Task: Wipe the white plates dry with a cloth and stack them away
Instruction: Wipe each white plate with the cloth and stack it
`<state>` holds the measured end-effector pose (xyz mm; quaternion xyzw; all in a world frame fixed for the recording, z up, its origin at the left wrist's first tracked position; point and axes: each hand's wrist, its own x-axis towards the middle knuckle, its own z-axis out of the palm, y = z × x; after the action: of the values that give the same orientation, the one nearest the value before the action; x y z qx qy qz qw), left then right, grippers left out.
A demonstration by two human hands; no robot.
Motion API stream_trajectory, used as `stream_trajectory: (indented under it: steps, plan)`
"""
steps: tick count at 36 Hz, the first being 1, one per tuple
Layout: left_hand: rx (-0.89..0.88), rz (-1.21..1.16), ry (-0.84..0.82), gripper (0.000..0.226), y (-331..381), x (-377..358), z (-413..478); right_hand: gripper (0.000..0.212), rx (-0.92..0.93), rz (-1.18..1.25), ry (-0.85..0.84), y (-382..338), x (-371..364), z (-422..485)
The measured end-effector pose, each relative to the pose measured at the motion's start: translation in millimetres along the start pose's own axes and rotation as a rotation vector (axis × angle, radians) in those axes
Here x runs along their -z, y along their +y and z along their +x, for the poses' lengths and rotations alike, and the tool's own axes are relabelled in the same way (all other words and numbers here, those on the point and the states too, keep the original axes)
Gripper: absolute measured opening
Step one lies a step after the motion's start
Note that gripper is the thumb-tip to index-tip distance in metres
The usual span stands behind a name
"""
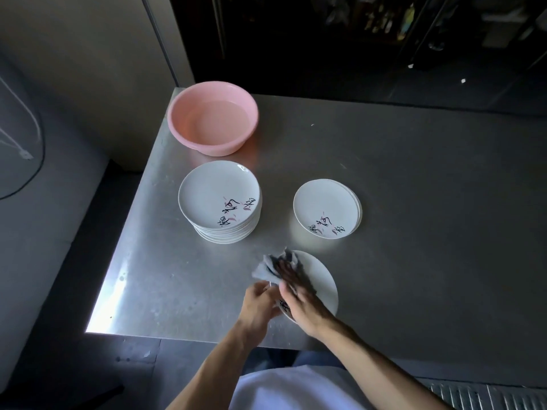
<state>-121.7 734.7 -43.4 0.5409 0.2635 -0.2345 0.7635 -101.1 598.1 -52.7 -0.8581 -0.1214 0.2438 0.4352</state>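
Observation:
A white plate [321, 279] with dark brush lettering lies near the front edge of the steel table. My left hand [259, 303] grips its left rim. On top of the plate, my right hand [299, 294] presses a grey cloth [273, 266] flat against its face, fingers spread over the cloth. A tall stack of white plates [220, 202] stands at the left middle of the table. To its right sits a low stack of two or three plates [327, 208].
A pink plastic basin [211, 118] with water stands at the table's back left corner. The steel table [429, 232] stretches bare to the right. Its left edge drops off beside a grey wall; dark shelving lies beyond the back edge.

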Motion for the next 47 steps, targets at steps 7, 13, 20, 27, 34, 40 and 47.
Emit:
stream_trajectory:
  steps: [7, 13, 20, 27, 34, 40, 47]
  plan:
    - [0.019, -0.180, 0.139, 0.044, 0.9, -7.1, 3.6, 0.057, -0.418, -0.144, 0.304, -5.7, 17.3, 20.5]
    - [0.022, -0.035, 0.155, 0.018, 3.6, -7.1, 1.6, 0.049, 0.050, 0.090, 0.009, -15.7, 5.1, 5.1]
    - [0.034, -0.086, 0.195, 0.038, 2.6, -7.3, -1.0, 0.057, -0.519, -0.172, 0.199, -2.4, 14.4, 18.4]
    - [0.026, 0.034, 0.068, 0.035, 1.9, -3.5, -3.8, 0.049, 0.014, 0.126, -0.092, -11.2, 11.2, -0.8]
    - [0.040, -0.169, 0.081, 0.050, -2.7, -5.0, -3.3, 0.059, -0.489, -0.268, 0.115, 7.4, 11.3, 27.0]
    - [0.043, -0.123, 0.179, 0.020, 3.2, -3.0, 1.7, 0.049, 0.061, 0.004, 0.101, -18.2, 12.0, 19.7]
    - [0.028, -0.121, 0.207, 0.019, -3.3, 0.9, 3.8, 0.056, -0.364, -0.232, 0.046, 0.0, 10.0, 24.1]
